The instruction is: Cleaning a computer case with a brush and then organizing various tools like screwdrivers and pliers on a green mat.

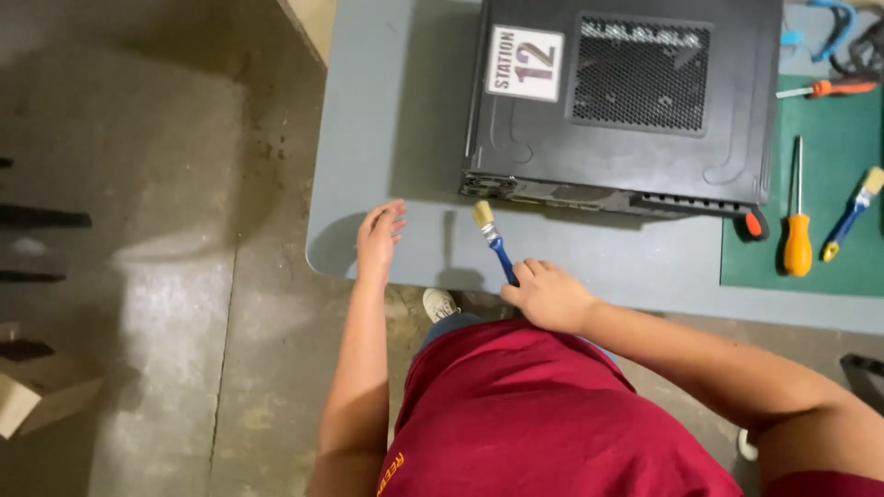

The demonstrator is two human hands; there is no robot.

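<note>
Blue-handled brush [494, 242] sits pinched in the right hand [546, 294], bristles angled up toward the black computer case [626, 97], just short of its near edge; the left hand [379, 236] rests spread on the counter [405, 138], farther left of the case.

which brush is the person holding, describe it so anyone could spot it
Start at the black computer case lying on the grey table. Just in front of its near left corner, the right hand holds a small paintbrush with a blue handle and pale bristles. The other blue-handled brush lies untouched on the green mat.
</note>
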